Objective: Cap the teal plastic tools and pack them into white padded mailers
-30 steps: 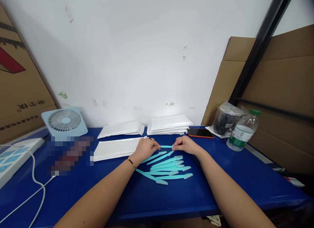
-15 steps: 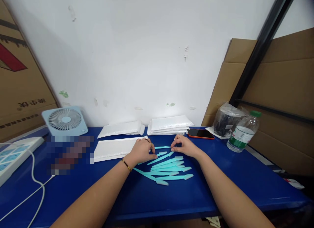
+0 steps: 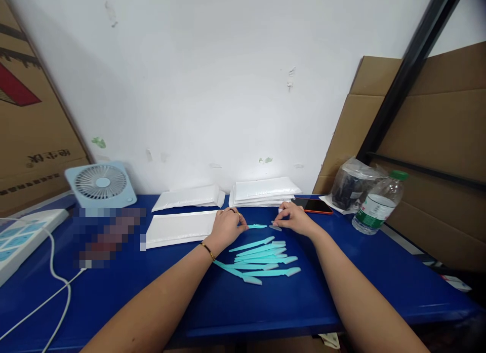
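My left hand [image 3: 227,227] pinches one end of a thin teal razor stick [image 3: 257,226] just above the blue table [image 3: 235,302]. A short way to the right, my right hand [image 3: 294,219] pinches a small pale cap [image 3: 275,227], now apart from that stick's tip. Several more teal razor sticks [image 3: 261,259] with pale caps lie in a loose pile just in front of both hands. A white padded envelope [image 3: 180,228] lies flat under and left of my left hand.
Two more stacks of white envelopes [image 3: 262,191] lie against the wall. A phone [image 3: 313,205], a bagged dark object [image 3: 351,183] and a water bottle [image 3: 378,202] stand at right. A small fan [image 3: 102,183], a power strip [image 3: 23,236] and cable [image 3: 49,302] sit at left. Cardboard flanks both sides.
My hands held the teal stick together between them; now my right hand has drawn right with the small cap, leaving a gap from the stick in my left hand.
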{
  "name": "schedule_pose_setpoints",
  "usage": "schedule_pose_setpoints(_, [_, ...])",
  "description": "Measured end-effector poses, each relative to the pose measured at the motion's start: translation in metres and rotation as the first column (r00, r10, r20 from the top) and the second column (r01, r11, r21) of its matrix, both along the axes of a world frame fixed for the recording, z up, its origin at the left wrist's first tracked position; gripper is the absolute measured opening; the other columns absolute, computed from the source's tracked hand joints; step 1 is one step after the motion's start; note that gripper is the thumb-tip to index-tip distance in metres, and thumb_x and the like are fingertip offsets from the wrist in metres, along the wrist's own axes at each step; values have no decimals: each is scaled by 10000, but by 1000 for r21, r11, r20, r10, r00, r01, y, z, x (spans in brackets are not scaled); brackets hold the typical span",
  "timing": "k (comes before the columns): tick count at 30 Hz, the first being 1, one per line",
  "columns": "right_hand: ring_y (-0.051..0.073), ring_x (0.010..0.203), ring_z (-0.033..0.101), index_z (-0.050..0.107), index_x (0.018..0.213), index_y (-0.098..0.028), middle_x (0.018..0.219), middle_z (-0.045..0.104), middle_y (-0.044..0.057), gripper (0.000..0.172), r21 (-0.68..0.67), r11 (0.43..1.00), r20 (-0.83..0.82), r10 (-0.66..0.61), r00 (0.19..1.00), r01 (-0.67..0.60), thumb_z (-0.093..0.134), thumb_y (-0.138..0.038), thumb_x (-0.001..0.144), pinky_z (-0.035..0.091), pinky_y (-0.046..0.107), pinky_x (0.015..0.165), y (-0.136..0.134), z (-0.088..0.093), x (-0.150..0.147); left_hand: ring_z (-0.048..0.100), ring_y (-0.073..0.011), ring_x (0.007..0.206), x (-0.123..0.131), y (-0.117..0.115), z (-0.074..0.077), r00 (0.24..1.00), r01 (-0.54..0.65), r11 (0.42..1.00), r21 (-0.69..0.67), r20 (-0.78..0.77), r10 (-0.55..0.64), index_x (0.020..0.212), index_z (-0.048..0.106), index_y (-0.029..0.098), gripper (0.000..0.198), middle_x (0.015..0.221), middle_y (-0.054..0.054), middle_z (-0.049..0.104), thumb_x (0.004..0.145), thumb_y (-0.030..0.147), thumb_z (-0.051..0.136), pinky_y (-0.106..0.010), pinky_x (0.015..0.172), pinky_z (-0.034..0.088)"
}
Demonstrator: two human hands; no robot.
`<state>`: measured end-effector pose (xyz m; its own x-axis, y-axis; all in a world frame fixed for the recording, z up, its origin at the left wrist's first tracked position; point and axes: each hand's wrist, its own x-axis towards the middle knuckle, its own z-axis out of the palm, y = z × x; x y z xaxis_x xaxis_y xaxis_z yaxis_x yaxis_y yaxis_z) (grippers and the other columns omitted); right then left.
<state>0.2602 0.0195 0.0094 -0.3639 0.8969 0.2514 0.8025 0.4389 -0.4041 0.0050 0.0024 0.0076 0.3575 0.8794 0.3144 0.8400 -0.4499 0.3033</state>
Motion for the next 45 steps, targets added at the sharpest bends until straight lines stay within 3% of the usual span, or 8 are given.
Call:
schedule_pose_setpoints(3, [240,957,466,720,799,-294,944,503,22,288,-17,1000,-8,2,1000,-3,668,-540,659,257,399,872,-3,2,6,518,-196,893,-2,-2,0,1000,22,1000,1,-6,-22,822,666,252,214,880,-16,608,718,432,614,-322,787,342])
schedule_pose_setpoints(8, [219,940,461,712,762,-279,900,492,13,261,-96,978,54,189,980,-184,700,-509,639,273,364,847,-14,4,-15,525,-203,864,4,-14,1,978,175,982,-72,-105,-182,725,676,258,252,835,-11,614,663,500,646,-333,775,327])
schedule_pose_setpoints(14, [205,890,472,692,706,-236,886,499,11,250,-168,954,60,263,963,-250,686,-482,667,286,351,834,-13,2,-20,533,-203,878,5,-13,1,972,152,981,-118,-162,-170,680,686,248,138,802,-18,627,714,370,630,-323,760,321])
schedule_pose_setpoints(21, [233,910,483,707,746,-236,902,501,30,280,-63,998,-16,-15,1000,14,676,-500,658,280,390,872,-9,11,15,535,-209,874,-10,1,4,995,13,1000,-3,-101,-13,732,685,246,111,847,-20,630,699,342,641,-325,772,321])
schedule_pose_setpoints(28, [200,827,518,717,689,-226,830,538,11,251,-261,938,16,242,970,-229,717,-466,613,312,351,844,-26,17,2,550,-189,807,2,-19,5,973,208,973,-96,-78,-216,727,683,255,270,760,-3,627,686,513,617,-298,729,328])
schedule_pose_setpoints(35, [222,889,509,699,676,-217,837,549,20,219,-304,911,49,307,950,-279,694,-436,654,286,357,854,-30,16,-10,556,-171,758,12,-24,0,959,246,957,-154,-107,-264,670,670,238,195,709,5,645,754,393,587,-300,726,324])
schedule_pose_setpoints(38, [207,860,512,692,711,-209,856,537,26,259,-243,937,34,266,963,-250,650,-464,696,295,353,838,-26,15,-4,552,-192,820,7,-19,5,972,173,981,-88,-143,-185,661,671,224,200,780,-23,646,761,373,583,-312,743,328])
schedule_pose_setpoints(45, [210,818,517,695,721,-234,831,521,12,271,-97,995,66,0,998,6,671,-496,658,289,360,809,-18,15,16,550,-192,832,-10,-7,12,991,13,999,-49,-129,-19,741,678,231,185,829,-29,631,742,395,593,-331,764,334])
